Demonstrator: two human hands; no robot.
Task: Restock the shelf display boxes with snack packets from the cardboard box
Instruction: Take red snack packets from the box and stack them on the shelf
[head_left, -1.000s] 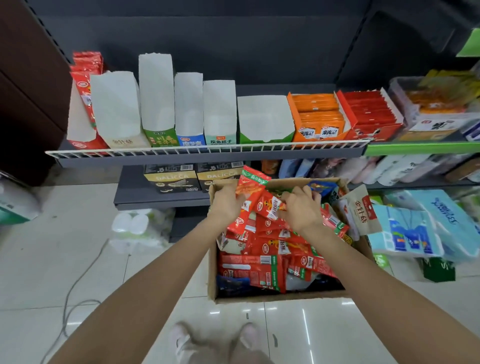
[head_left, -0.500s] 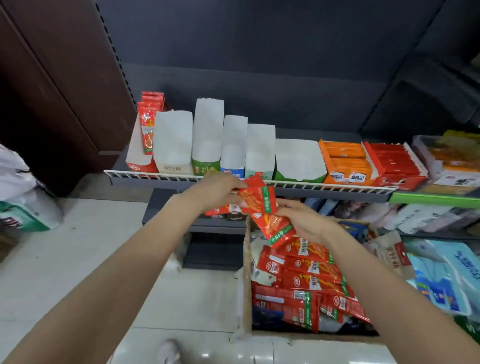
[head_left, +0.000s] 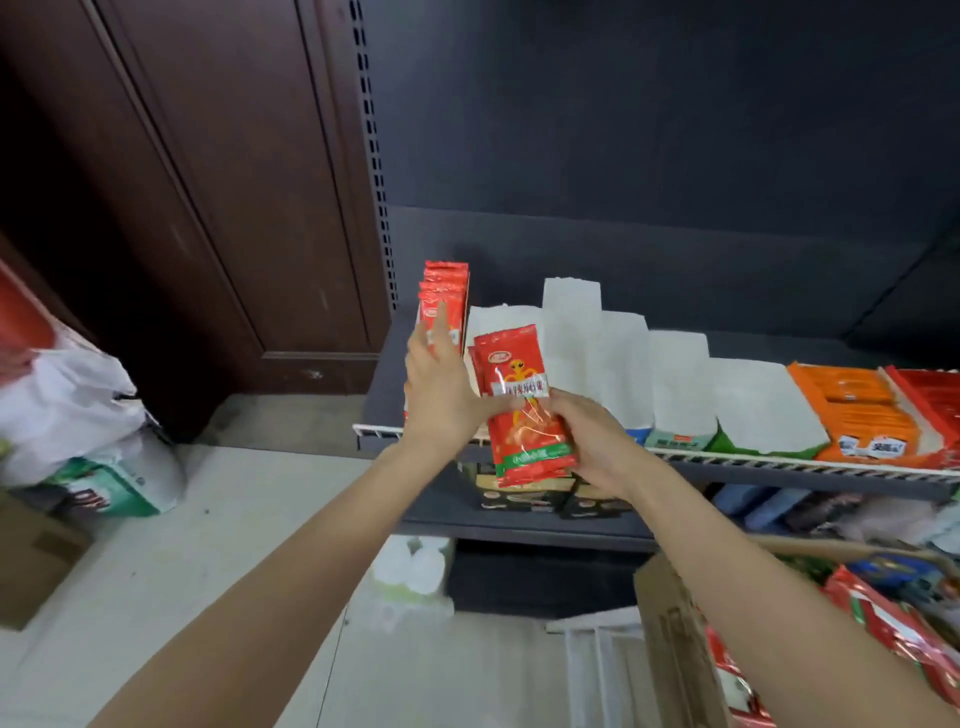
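Observation:
My right hand (head_left: 592, 441) grips a small stack of red snack packets (head_left: 522, 405) upright in front of the shelf's left end. My left hand (head_left: 441, 384) is raised beside them, its straight fingers touching the red packets standing in the leftmost display box (head_left: 444, 291). To the right of that box stands a row of white-backed display boxes (head_left: 675, 389). The cardboard box (head_left: 670, 629) sits on the floor at the lower right, with more red packets (head_left: 883, 623) inside.
An orange display box (head_left: 857, 415) and a red one (head_left: 930, 395) fill the shelf's right part behind a white wire rail (head_left: 779, 462). Dark boxes (head_left: 519, 496) sit on the lower shelf. Bags (head_left: 78, 415) lie left by a brown wooden panel (head_left: 208, 208).
Both hands rose from the cardboard box to the shelf's left end. The packets now stand upright in my right hand, and my left hand let go and reached to the leftmost display box.

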